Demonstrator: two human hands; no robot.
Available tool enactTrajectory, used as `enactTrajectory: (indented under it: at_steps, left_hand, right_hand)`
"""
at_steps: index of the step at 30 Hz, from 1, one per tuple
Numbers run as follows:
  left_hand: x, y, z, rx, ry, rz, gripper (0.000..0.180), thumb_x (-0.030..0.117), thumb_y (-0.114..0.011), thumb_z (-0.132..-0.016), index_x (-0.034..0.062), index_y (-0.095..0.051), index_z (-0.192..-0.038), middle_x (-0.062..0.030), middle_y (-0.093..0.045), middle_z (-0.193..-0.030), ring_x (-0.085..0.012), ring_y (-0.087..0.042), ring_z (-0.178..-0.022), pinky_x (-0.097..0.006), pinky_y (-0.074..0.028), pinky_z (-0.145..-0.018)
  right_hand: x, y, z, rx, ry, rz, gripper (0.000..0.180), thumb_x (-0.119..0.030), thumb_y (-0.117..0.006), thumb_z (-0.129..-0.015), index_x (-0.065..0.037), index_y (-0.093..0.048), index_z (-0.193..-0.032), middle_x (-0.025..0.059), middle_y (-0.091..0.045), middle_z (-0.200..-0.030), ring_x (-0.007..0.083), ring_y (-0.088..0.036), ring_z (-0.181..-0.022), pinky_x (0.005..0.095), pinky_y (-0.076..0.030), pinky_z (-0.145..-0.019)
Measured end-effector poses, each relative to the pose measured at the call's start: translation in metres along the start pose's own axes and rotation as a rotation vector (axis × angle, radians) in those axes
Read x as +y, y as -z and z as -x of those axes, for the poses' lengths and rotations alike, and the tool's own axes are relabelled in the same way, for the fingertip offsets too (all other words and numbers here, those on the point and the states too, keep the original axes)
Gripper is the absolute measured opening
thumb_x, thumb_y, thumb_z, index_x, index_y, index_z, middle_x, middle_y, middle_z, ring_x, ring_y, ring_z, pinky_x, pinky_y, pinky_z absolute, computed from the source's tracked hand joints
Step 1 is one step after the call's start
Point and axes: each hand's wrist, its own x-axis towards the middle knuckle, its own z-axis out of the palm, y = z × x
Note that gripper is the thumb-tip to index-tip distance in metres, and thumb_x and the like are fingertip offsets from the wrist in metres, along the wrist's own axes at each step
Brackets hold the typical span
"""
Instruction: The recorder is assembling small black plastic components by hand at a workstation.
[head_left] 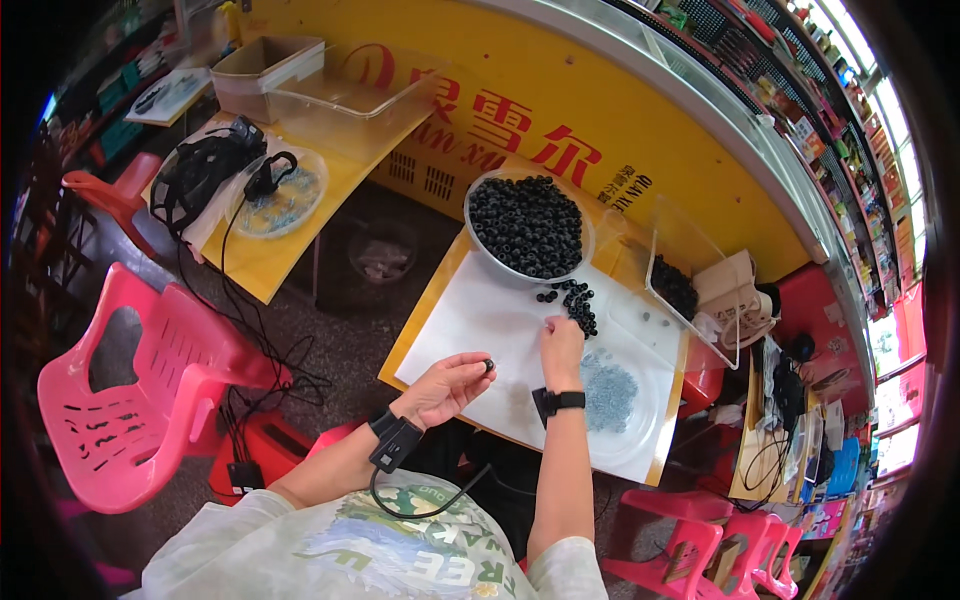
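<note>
Between the thumb and fingertips of my left hand (452,386) is a small round black piece (489,365), perhaps a bead or bushing. My right hand (562,345) reaches to the near edge of a loose pile of black pieces (578,300) on a white sheet (455,330); its fingers are curled and their tips are hidden, so what they pinch cannot be made out. Behind the pile stands a round clear bowl (476,243) heaped with black round pieces (528,225). Right of my right wrist, many tiny pale blue-clear pieces (608,390) lie in a shallow clear tray (652,408).
A clear bin (735,335) with more black pieces stands at the table's right. On the left table (265,275) are a round clear dish (300,215), black straps (205,175) and a cardboard box (262,75). Black cables (262,345) hang near a pink chair (130,390).
</note>
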Motion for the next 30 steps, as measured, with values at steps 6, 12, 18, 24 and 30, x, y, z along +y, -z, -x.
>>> enactTrajectory:
  at_steps: [6,12,18,24,30]
  left_hand:
    - [0.002,-0.001,-0.006,-0.052,-0.024,-0.085,0.017,0.004,-0.065,-0.093,0.0035,-0.063,-0.109,-0.008,-0.068,-0.101,-0.0173,-0.068,-0.095,-0.026,-0.058,-0.084]
    - [0.001,-0.021,-0.006,-0.074,0.006,-0.186,0.019,0.004,-0.065,-0.092,0.0025,-0.065,-0.111,-0.0084,-0.069,-0.1,-0.0176,-0.068,-0.093,-0.028,-0.058,-0.084]
    - [-0.003,-0.026,-0.007,-0.118,0.009,-0.222,0.019,0.004,-0.066,-0.092,0.002,-0.066,-0.111,-0.0078,-0.069,-0.1,-0.0157,-0.068,-0.091,-0.028,-0.057,-0.085]
    - [-0.006,-0.026,-0.009,-0.123,0.0,-0.249,0.02,0.005,-0.067,-0.091,0.0027,-0.066,-0.111,-0.0067,-0.069,-0.101,-0.0137,-0.067,-0.092,-0.028,-0.056,-0.086]
    - [-0.009,-0.021,-0.013,-0.136,0.003,-0.225,0.02,0.006,-0.066,-0.092,0.0038,-0.066,-0.113,-0.0062,-0.069,-0.103,-0.0134,-0.066,-0.092,-0.028,-0.056,-0.085]
  right_hand:
    - [-0.05,0.067,0.058,-0.252,-0.333,-0.944,0.016,-0.006,-0.07,-0.086,0.003,-0.071,-0.098,0.0098,-0.069,-0.098,0.0177,-0.069,-0.083,0.0276,-0.054,-0.075]
    - [-0.069,0.095,0.095,-0.145,-0.241,-1.147,0.012,0.006,-0.07,-0.083,0.004,-0.071,-0.095,0.0078,-0.068,-0.1,0.0134,-0.066,-0.084,0.024,-0.053,-0.076]
    - [-0.078,0.102,0.099,-0.059,-0.147,-1.003,0.011,0.007,-0.072,-0.082,0.005,-0.071,-0.093,0.007,-0.067,-0.099,0.0109,-0.063,-0.086,0.0224,-0.052,-0.076]
    - [-0.08,0.099,0.102,0.007,-0.076,-0.853,0.012,0.005,-0.073,-0.081,0.003,-0.072,-0.092,0.0067,-0.068,-0.095,0.0108,-0.062,-0.084,0.0226,-0.05,-0.073]
    - [-0.081,0.095,0.104,0.054,-0.033,-0.8,0.011,0.004,-0.075,-0.079,0.001,-0.072,-0.09,0.0073,-0.069,-0.092,0.0127,-0.063,-0.084,0.0243,-0.05,-0.073]
